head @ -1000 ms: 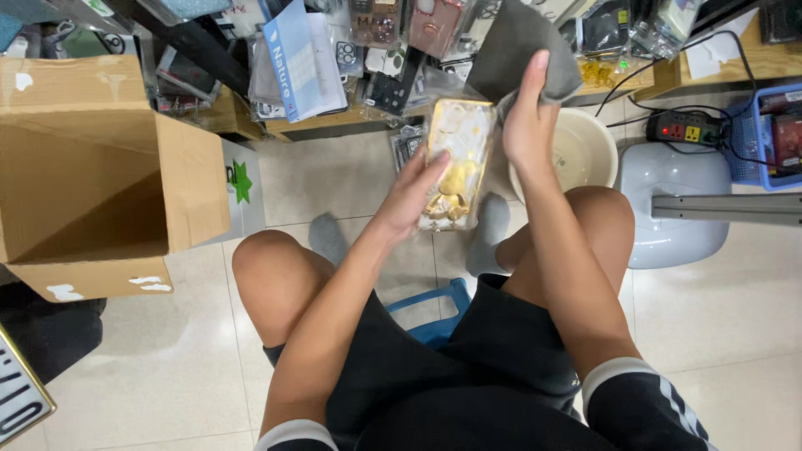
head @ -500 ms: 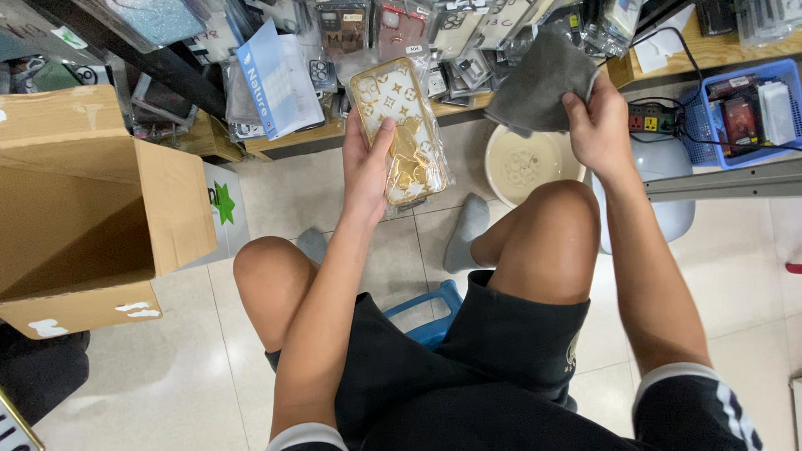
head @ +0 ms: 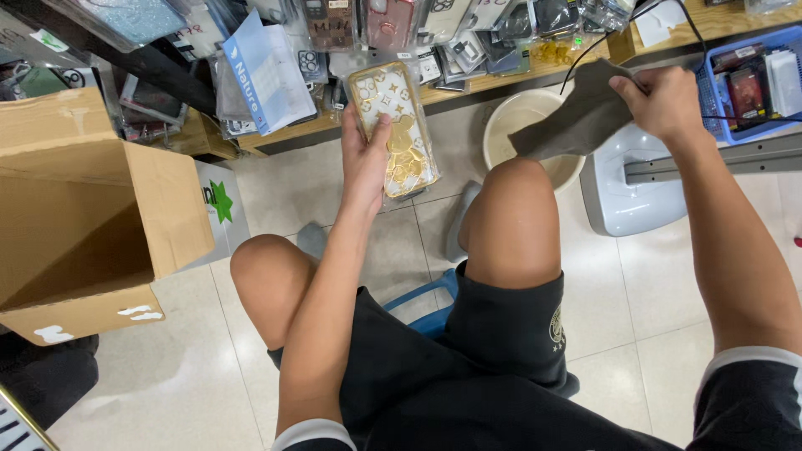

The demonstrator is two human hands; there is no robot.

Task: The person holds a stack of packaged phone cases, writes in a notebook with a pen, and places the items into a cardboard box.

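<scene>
My left hand [head: 366, 159] holds a clear-wrapped phone case [head: 393, 127] with a gold rim and gold shapes, raised above my left knee. My right hand [head: 666, 100] grips a grey cloth [head: 578, 114] that hangs over a beige round basin [head: 520, 116] on the floor. I sit on a blue stool [head: 424, 311] in black shorts, and the two hands are well apart.
An open cardboard box [head: 92, 217] stands at the left. A low wooden shelf [head: 468, 83] ahead carries many packaged phone cases. A blue crate [head: 748, 79] of items sits at the right, above a white stool [head: 635, 200]. The floor is tiled.
My right hand has left the phone case and swung right with the grey cloth. My left hand has lifted the case and turned its patterned face up.
</scene>
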